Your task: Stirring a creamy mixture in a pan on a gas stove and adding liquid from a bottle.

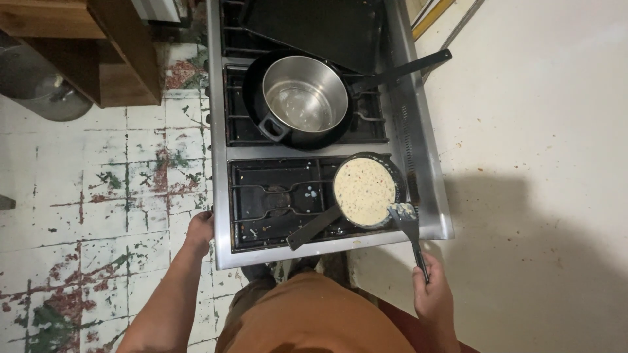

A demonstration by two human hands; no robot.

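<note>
Worn tiled floor [98,189] beside steel stove [432,196]. Right hand [433,297] grasps black spatula [411,235], blade touching the near rim of small frying pan [366,189] holding a pale pancake [364,189] on the stove's front burner. Left hand [200,230] clasps the stove's front corner.

Two frying pans [366,191], one steel pot [304,95], one pancake [364,189], one spatula [407,229], one griddle [314,26], two hands [432,297].
</note>
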